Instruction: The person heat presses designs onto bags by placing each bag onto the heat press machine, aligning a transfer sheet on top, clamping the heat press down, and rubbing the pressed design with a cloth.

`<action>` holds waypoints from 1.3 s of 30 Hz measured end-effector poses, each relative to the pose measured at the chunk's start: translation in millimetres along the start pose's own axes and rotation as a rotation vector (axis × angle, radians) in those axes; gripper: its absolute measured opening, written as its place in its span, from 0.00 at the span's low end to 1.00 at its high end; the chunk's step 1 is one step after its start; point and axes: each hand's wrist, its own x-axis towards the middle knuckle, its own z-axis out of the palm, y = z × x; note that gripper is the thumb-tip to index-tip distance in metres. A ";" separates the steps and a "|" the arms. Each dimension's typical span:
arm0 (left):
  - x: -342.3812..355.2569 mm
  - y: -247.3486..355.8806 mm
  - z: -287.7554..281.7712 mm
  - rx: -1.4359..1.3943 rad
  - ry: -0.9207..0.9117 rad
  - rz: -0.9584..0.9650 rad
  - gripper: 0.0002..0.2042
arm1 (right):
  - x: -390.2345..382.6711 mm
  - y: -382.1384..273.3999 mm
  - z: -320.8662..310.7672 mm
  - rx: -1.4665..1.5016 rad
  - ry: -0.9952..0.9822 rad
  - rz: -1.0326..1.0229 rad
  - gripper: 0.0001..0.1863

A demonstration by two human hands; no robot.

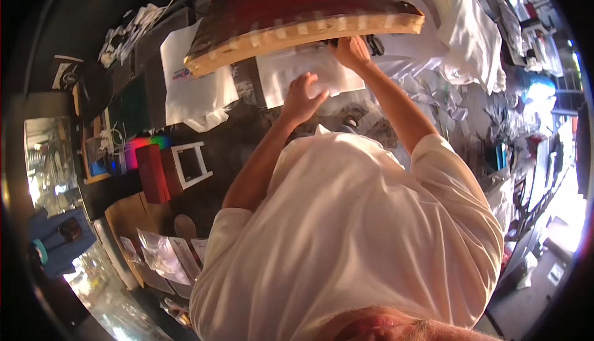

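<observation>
Extending left hand (302, 99) into upper centre of the view, bending fingers (299, 82) loosely and parting the thumb from them, near lower edge of white sheet (275, 78); being unable to tell contact. Reaching with right hand (354, 53), slightly farther right, up to underside of dark red, wood-edged panel (303, 13), curling inward; being unable to tell whether gripping anything. Noting, left to right: white garment (192, 96) bearing coloured print at upper left, panel spanning top centre above white sheet, white cloth (473, 38) draping at upper right.
</observation>
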 end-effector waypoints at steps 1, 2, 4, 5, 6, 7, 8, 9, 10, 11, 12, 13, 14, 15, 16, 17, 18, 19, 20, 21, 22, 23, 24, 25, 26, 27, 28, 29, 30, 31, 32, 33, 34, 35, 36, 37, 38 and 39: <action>-7.4 -12.1 3.5 0.075 -0.026 0.080 0.32 | 6.8 9.4 14.2 -0.053 0.089 -0.026 0.32; -12.6 -18.1 5.7 0.150 -0.059 0.164 0.31 | 12.0 20.9 34.3 -0.105 0.181 -0.044 0.33; -18.4 -15.6 4.0 0.281 -0.121 0.166 0.29 | 20.0 -4.9 62.0 -0.219 0.181 -0.022 0.32; -19.2 -15.1 4.1 0.300 -0.134 0.163 0.30 | 22.2 -17.5 76.7 -0.168 0.128 -0.107 0.30; -22.5 -15.6 4.5 0.317 -0.153 0.157 0.32 | 21.1 -39.3 88.7 -0.144 0.097 -0.150 0.29; -22.3 -12.2 2.9 0.312 -0.157 0.155 0.32 | 19.5 -59.5 99.4 -0.122 0.068 -0.186 0.27; -18.2 -4.3 -0.2 0.310 -0.203 0.143 0.33 | 17.6 -68.7 112.5 -0.160 0.120 -0.255 0.23; -22.2 -3.5 -2.5 0.309 -0.241 0.116 0.34 | 17.2 -78.0 115.8 -0.126 0.058 -0.268 0.22; -28.5 -7.2 -0.8 0.304 -0.243 0.105 0.34 | 16.3 -83.5 116.9 -0.092 -0.003 -0.278 0.21; -32.5 -13.7 1.1 0.348 -0.215 0.111 0.36 | 18.5 -77.2 116.3 -0.092 -0.009 -0.279 0.21; -31.6 -18.7 1.9 0.393 -0.182 0.116 0.37 | 25.4 -57.5 113.5 -0.216 0.075 -0.279 0.22; -30.3 -20.5 2.2 0.375 -0.181 0.137 0.39 | 30.2 -29.5 110.4 -0.343 0.156 -0.269 0.23; -18.0 -11.3 9.1 0.354 -0.211 0.184 0.39 | 42.6 33.4 113.2 -0.206 0.240 -0.064 0.25; -27.3 -21.5 3.4 0.354 -0.184 0.151 0.39 | 52.9 25.5 87.6 -0.121 0.118 0.050 0.25; -25.1 -19.2 4.2 0.336 -0.186 0.183 0.39 | 62.5 56.7 68.1 -0.184 0.198 0.001 0.24; -28.8 -24.3 2.1 0.336 -0.173 0.154 0.39 | 69.3 48.3 49.2 -0.148 0.019 -0.005 0.24; -25.8 -24.9 2.7 0.316 -0.197 0.160 0.39 | 64.6 42.9 49.1 -0.154 0.016 -0.006 0.24; -23.3 -25.3 3.5 0.295 -0.222 0.166 0.39 | 58.3 34.4 52.7 -0.191 0.127 0.024 0.25; -21.2 -26.5 3.0 0.290 -0.215 0.164 0.39 | 52.8 22.7 56.2 -0.226 0.237 0.046 0.26; -21.1 -28.5 1.9 0.287 -0.214 0.171 0.39 | 42.7 9.5 60.0 -0.226 0.280 -0.016 0.26; -22.8 -28.7 2.3 0.281 -0.214 0.178 0.39 | 28.4 3.3 65.8 -0.231 0.273 -0.024 0.26; -25.5 -26.7 1.4 0.273 -0.209 0.171 0.39 | 11.6 0.0 75.3 -0.184 0.232 -0.058 0.23; -24.4 -25.1 -2.3 0.271 -0.228 0.157 0.39 | 3.5 -1.5 80.6 -0.137 0.195 -0.094 0.21; -23.7 -22.7 -5.4 0.269 -0.245 0.141 0.39 | -0.8 1.3 81.0 -0.139 0.192 -0.105 0.21; -24.3 -24.3 -5.5 0.269 -0.235 0.135 0.39 | -3.4 5.1 79.2 -0.135 0.203 -0.100 0.18; -25.3 -25.3 -5.3 0.238 -0.229 0.130 0.39 | -2.1 8.1 77.8 -0.130 0.214 -0.098 0.16; -26.9 -26.2 -5.0 0.209 -0.220 0.122 0.39 | 12.6 9.1 78.2 -0.120 0.258 -0.060 0.15; -26.1 -25.1 -5.9 0.168 -0.222 0.117 0.39 | 28.6 9.5 76.4 -0.159 0.250 0.003 0.15; -24.5 -24.5 -7.0 0.168 -0.211 0.110 0.39 | 44.4 6.8 72.7 -0.198 0.239 0.064 0.15; -22.8 -24.4 -8.7 0.199 -0.232 0.123 0.39 | 61.1 2.1 70.3 -0.186 0.250 0.031 0.16; -24.0 -24.1 -8.1 0.226 -0.259 0.135 0.39 | 72.7 -3.7 74.6 -0.111 0.300 -0.015 0.16; -21.0 -25.7 -8.9 0.193 -0.251 0.156 0.39 | 72.3 -8.5 80.3 -0.122 0.233 -0.048 0.15; -23.3 -25.5 -8.3 0.188 -0.243 0.147 0.39 | 71.6 -15.0 87.8 -0.135 0.166 -0.081 0.15; -20.5 -26.7 -9.2 0.182 -0.282 0.135 0.39 | 63.2 -25.4 101.2 -0.096 0.164 -0.168 0.15; -20.7 -28.2 -9.9 0.177 -0.315 0.112 0.39 | 44.1 -41.7 115.1 -0.051 0.155 -0.264 0.16; -24.5 -32.2 -12.1 0.158 -0.318 0.077 0.38 | 25.9 -68.8 114.8 -0.061 0.162 -0.377 0.17; -24.4 -31.5 -13.9 0.156 -0.309 0.069 0.38 | 20.3 -75.7 113.2 -0.033 0.108 -0.351 0.18; -24.4 -30.5 -15.4 0.151 -0.325 0.074 0.38 | 28.0 -71.6 117.3 0.016 0.066 -0.345 0.18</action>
